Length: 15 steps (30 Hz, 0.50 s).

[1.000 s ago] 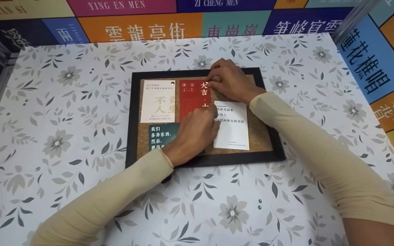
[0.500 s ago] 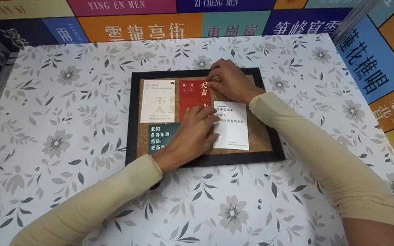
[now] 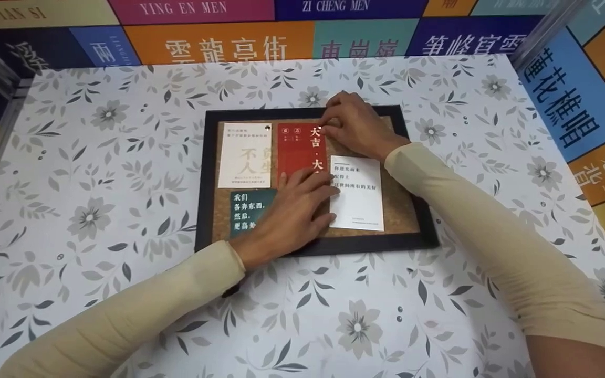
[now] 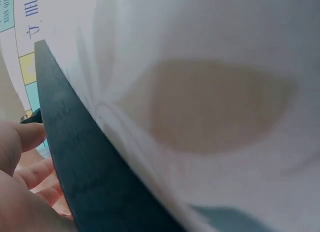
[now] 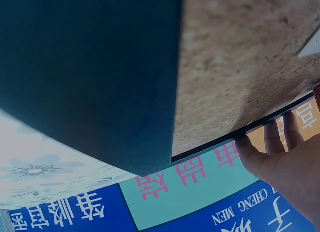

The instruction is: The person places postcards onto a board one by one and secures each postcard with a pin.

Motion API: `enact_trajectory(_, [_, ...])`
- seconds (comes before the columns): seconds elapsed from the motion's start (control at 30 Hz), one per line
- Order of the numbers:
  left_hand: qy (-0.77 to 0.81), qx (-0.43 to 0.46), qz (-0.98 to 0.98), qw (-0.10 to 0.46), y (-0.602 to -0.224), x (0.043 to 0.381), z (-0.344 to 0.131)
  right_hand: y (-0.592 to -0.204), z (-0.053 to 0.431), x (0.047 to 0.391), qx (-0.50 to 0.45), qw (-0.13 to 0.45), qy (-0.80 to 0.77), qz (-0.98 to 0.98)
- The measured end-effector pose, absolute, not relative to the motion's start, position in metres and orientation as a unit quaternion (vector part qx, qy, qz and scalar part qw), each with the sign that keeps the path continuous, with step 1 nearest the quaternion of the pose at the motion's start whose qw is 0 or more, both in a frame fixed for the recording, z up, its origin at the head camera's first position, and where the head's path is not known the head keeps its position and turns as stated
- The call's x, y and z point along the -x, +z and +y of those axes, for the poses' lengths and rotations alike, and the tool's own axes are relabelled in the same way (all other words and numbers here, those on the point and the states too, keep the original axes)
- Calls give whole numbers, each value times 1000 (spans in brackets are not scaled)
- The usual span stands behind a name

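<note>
A black-framed cork board (image 3: 407, 210) bears several cards. My left hand (image 3: 294, 215) lies with fingers spread over its lower middle, fingertips on the lower part of the red card (image 3: 294, 144) and at the left edge of a white card (image 3: 357, 202). The palm partly hides a dark green card (image 3: 247, 212). At the red card's upper right corner, my right hand (image 3: 355, 126) keeps thumb and forefinger close together with the fingers curled; the fingertips hide the corner itself. In the right wrist view, the right hand's fingers (image 5: 275, 137) are by the frame's edge.
A cream card (image 3: 244, 168) with a small black dot (image 3: 267, 127) at its corner lies at the board's upper left. Beneath everything is a flower-patterned table cover (image 3: 357, 325). Colourful lettered panels (image 3: 229, 47) stand behind and at the sides.
My left hand has loosened from curled fingers near the red card's lower right, spread out, and drawn slightly back and left. My right hand stays at the corner. The cards keep their places.
</note>
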<state>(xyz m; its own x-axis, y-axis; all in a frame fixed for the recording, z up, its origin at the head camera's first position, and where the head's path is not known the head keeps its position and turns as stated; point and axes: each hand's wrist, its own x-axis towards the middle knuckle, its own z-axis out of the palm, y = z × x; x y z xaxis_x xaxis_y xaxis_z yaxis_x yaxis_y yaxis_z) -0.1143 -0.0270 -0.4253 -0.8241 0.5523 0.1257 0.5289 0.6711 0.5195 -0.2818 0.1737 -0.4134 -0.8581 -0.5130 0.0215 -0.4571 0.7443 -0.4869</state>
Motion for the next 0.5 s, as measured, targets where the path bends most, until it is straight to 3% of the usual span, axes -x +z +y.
enact_trajectory(0.5, [254,-312,914,45,-426,111,-30,-413,176,280,257,62,-248,932])
